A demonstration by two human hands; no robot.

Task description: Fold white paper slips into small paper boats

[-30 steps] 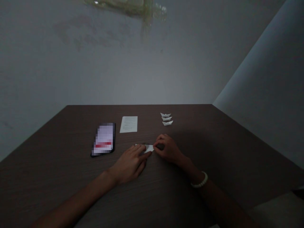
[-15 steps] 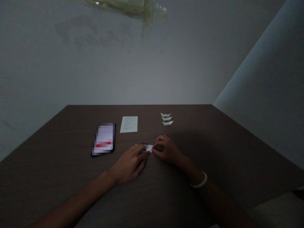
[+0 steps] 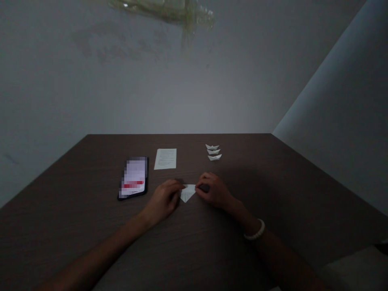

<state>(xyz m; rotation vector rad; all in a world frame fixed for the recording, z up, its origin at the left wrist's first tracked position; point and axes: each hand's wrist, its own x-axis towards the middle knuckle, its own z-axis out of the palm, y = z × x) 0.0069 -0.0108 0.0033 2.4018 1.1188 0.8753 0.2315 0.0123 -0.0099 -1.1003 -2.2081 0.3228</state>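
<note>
Between my hands, low over the table, is a small folded piece of paper (image 3: 188,194) with print on it, its point turned toward me. My left hand (image 3: 163,202) pinches its left corner between thumb and fingers. At the opposite corner, my right hand (image 3: 214,190) grips the paper with thumb and forefinger, a white bracelet (image 3: 255,231) on that wrist. The fingertips cover both ends of the paper.
A phone (image 3: 133,178) with a blurred screen lies on the brown table (image 3: 91,234) at left. Beside it is a printed sheet (image 3: 165,159). Three small paper boats (image 3: 214,152) stand in a column farther back. The wall (image 3: 182,97) rises behind the table's far edge.
My left hand has drawn back a little to the left and its fingers have closed on the paper's corner. More of the paper's triangular shape shows. My right hand has barely moved.
</note>
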